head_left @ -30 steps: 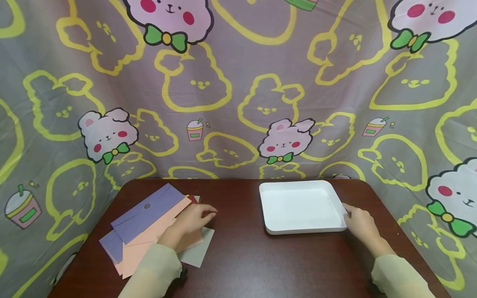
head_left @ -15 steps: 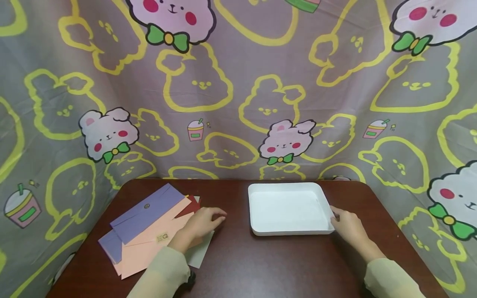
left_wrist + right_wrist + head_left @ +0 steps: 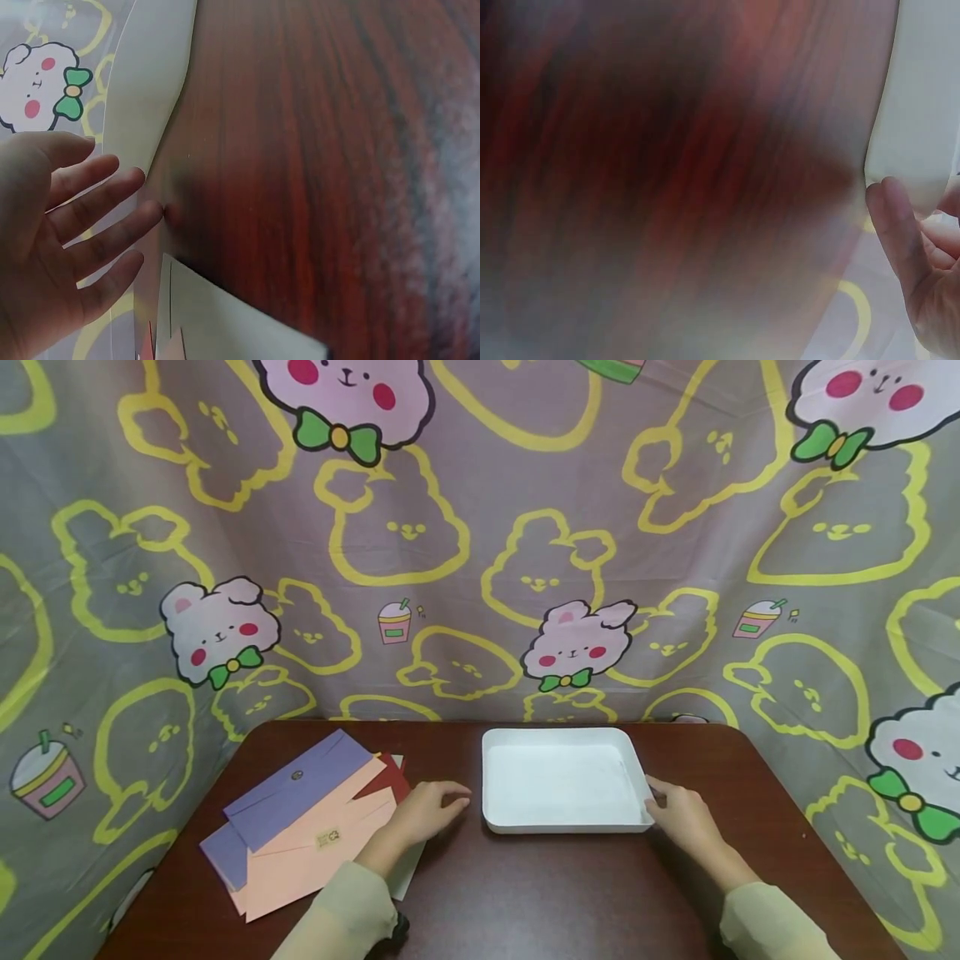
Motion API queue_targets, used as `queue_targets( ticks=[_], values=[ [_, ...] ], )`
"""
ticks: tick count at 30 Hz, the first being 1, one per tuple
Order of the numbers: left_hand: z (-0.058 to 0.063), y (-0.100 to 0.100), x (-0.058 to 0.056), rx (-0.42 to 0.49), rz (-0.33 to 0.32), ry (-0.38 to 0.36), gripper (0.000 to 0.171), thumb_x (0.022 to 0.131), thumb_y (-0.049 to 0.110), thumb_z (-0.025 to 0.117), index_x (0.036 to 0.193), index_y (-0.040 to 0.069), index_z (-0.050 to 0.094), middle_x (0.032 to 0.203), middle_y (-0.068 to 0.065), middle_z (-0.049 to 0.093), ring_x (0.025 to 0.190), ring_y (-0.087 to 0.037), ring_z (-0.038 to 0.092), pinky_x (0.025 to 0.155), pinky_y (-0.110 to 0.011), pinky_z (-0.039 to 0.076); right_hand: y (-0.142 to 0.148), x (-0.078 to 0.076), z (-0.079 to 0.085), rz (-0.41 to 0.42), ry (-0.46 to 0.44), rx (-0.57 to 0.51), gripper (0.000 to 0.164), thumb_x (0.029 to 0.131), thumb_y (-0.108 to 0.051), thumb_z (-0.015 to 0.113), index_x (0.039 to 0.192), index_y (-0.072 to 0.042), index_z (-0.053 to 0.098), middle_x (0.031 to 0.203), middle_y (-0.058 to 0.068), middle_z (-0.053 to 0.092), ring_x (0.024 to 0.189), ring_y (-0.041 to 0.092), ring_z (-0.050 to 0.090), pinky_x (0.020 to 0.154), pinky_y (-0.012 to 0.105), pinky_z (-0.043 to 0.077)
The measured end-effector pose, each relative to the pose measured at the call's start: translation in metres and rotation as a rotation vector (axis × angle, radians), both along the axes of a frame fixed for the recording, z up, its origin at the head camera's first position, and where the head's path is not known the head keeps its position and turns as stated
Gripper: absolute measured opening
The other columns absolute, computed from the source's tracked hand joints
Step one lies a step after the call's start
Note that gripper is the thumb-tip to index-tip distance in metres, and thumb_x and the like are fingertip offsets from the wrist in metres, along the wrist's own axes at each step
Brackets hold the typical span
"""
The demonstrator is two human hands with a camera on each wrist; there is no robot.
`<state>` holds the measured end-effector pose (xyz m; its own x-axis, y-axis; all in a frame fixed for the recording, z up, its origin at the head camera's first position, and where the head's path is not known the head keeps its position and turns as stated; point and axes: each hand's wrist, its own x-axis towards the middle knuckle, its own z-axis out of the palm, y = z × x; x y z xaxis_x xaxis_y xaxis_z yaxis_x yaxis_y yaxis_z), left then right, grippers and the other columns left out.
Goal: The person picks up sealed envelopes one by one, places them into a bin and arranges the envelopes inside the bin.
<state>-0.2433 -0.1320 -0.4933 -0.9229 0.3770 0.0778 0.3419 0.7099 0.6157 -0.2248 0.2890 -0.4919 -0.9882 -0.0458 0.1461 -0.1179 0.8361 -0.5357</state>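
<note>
A shallow white rectangular tray [image 3: 566,785] lies on the dark wooden table. My right hand [image 3: 688,818] presses against its right end; in the right wrist view the thumb [image 3: 894,217] touches the tray's near corner. My left hand [image 3: 420,818] hovers just left of the tray, fingers loosely extended and holding nothing; the left wrist view shows those fingers [image 3: 112,232] spread apart from the tray wall [image 3: 150,82]. Left of that hand lies a fanned pile of envelopes: a purple one [image 3: 300,789], a peach one [image 3: 322,852] with a small sticker, and a red one [image 3: 390,777].
A pale grey-green envelope [image 3: 408,868] shows partly under the left hand. The table [image 3: 555,893] has rounded far corners. A patterned curtain [image 3: 465,527] with cartoon rabbits hangs close behind and at both sides.
The tray has slid left along the table with my right hand against its end. My left hand has shifted right, away from the envelopes, uncovering more of the peach and red ones.
</note>
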Motion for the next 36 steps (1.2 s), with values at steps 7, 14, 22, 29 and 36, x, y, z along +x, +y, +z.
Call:
queue_targets(
  ticks=[7,14,22,29,36],
  values=[
    [0.0,0.003,0.003,0.011,0.021,-0.024,0.026,0.101,0.028,0.067,0.12,0.013,0.075,0.091,0.0,0.072,0.066,-0.011,0.062,0.072,-0.038,0.052,-0.01,0.002,-0.002,0.003,-0.036,-0.06,0.045,0.09,0.0,0.064,0.132,0.015,0.058,0.111,0.033,0.067,0.057,0.014,0.061,0.053,0.028,0.05],
    [0.0,0.002,0.007,0.027,0.069,-0.014,0.025,0.098,0.024,0.071,0.117,0.009,0.076,0.107,-0.006,0.074,0.083,-0.015,0.064,0.077,-0.041,0.054,-0.018,0.003,-0.003,0.013,-0.047,-0.124,0.046,0.09,0.001,0.066,0.132,0.016,0.058,0.114,0.035,0.066,0.057,0.015,0.064,0.052,0.027,0.052],
    [-0.001,-0.003,0.008,0.055,0.089,-0.016,0.024,0.097,0.024,0.072,0.115,0.009,0.076,0.107,-0.005,0.074,0.091,-0.019,0.066,0.08,-0.042,0.055,-0.024,0.003,-0.004,0.011,-0.077,-0.17,0.047,0.091,0.0,0.07,0.133,0.015,0.057,0.118,0.036,0.064,0.06,0.017,0.067,0.054,0.029,0.055],
    [0.0,-0.005,0.01,0.063,0.086,-0.007,0.023,0.096,0.023,0.072,0.112,0.008,0.076,0.105,-0.005,0.074,0.091,-0.019,0.066,0.08,-0.042,0.054,-0.026,0.005,-0.006,0.004,-0.095,-0.218,0.046,0.091,0.001,0.069,0.133,0.014,0.057,0.119,0.036,0.064,0.061,0.02,0.069,0.055,0.031,0.057],
    [0.003,-0.013,0.009,0.069,0.091,-0.027,0.021,0.097,0.025,0.071,0.114,0.013,0.077,0.11,-0.003,0.074,0.102,-0.021,0.066,0.089,-0.047,0.053,-0.027,0.004,-0.007,0.005,-0.113,-0.247,0.047,0.092,0.001,0.07,0.135,0.012,0.056,0.114,0.034,0.065,0.064,0.022,0.069,0.057,0.033,0.059]
  ],
)
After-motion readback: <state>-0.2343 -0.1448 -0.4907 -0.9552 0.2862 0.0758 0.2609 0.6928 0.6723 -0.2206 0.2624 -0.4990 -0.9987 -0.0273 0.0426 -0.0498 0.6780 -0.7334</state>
